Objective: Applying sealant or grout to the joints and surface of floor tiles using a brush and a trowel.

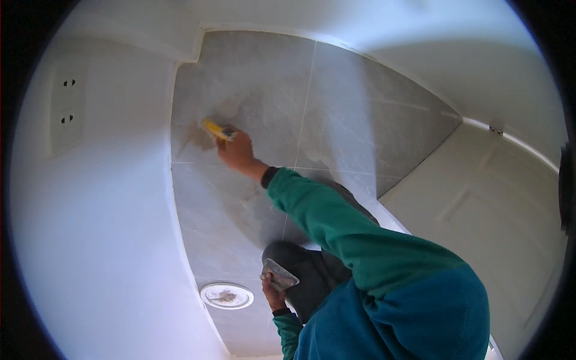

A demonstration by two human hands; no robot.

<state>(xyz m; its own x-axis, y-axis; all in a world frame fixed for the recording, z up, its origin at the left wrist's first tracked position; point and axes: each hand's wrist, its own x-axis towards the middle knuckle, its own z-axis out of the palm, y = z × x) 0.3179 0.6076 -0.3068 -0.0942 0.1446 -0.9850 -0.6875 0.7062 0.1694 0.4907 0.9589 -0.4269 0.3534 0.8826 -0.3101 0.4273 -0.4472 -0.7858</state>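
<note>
My right hand [239, 150] reaches out over the grey floor tiles [270, 78], its fingers closed round a yellow tool [215, 129]. The tool is small and bar-shaped; its exact kind does not show. Its end is at a brownish smeared patch [201, 139] on the tile. Beside my knee, my left hand [273, 296] grips a see-through, flat-sided container [280, 275] by its edge. Brownish matter shows in or on the container. To the left of that hand a round white lid [227, 296] lies on the floor with brownish residue on it.
A white wall [108, 228] with a socket plate [67, 102] runs along the left. Thin pale joints [303, 114] divide the tiles. Another white wall [420, 36] closes the far side, and a pale door [480, 198] stands at the right. My dark-trousered knee [288, 255] is bent.
</note>
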